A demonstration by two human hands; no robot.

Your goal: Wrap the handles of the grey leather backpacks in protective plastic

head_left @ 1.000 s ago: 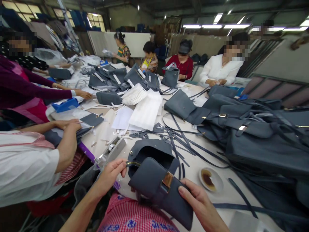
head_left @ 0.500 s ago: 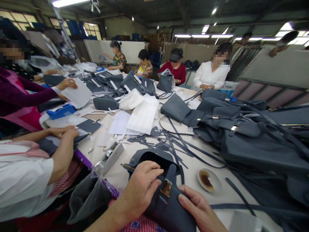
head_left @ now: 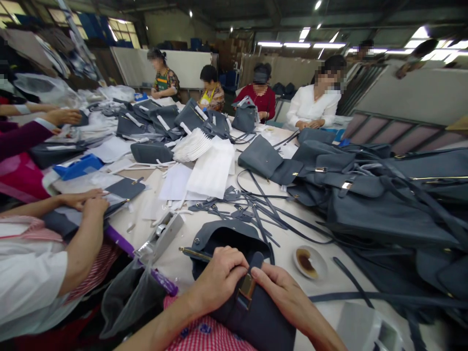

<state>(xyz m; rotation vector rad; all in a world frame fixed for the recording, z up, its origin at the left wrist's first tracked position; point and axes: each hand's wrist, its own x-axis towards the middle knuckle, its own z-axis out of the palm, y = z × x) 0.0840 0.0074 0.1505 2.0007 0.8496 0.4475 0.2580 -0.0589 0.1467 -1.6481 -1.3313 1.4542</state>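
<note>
A dark blue-grey bag lies tilted at the near table edge, its flap thrown back and its mouth open. On its front, a short strap tab runs through a gold buckle. My left hand is closed on the bag's rim to the left of the tab, fingertips partly hidden. With thumb on top, my right hand pinches the tab just above the buckle; its other fingers are largely out of sight. A gold zip end sticks out at left.
Loose straps lie beyond the bag, and white sheets behind them. A dish of brown liquid stands to the right, near a large heap of bags. At left are a tape dispenser and a co-worker's hands.
My right hand has moved up from the bag's right side to the strap tab by the buckle. My left hand has curled in closer. The view has shifted slightly.
</note>
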